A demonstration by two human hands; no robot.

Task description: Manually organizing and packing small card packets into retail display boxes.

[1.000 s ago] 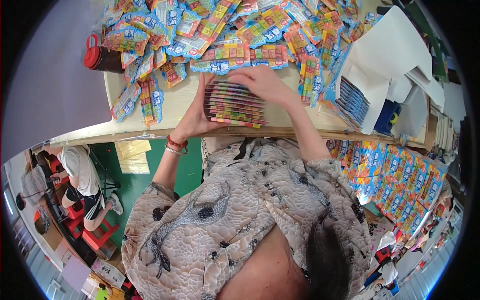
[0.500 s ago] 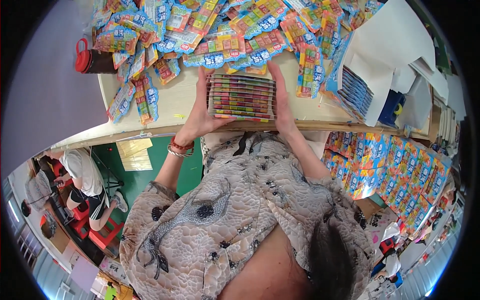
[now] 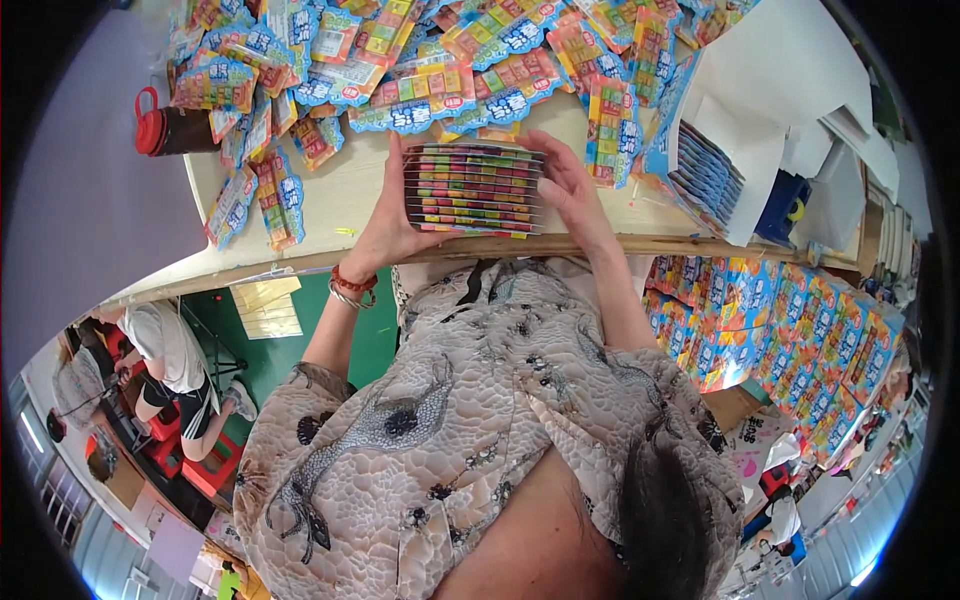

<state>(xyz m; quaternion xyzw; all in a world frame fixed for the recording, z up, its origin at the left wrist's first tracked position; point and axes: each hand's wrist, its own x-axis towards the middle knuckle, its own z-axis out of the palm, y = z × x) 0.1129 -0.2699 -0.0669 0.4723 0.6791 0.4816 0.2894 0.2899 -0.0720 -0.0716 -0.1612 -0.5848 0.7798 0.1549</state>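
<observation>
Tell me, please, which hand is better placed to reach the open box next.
Probably the right hand: it is at the right end of the stack of packs, on the side nearer the open box, while the left hand cradles the stack's left end.

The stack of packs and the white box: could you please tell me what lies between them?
The head view shows the right hand beside the stack, then tabletop and one loose pack, up to the white box.

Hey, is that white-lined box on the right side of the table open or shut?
Open: the box shows its white inside, and a row of blue packets is visible within it.
</observation>
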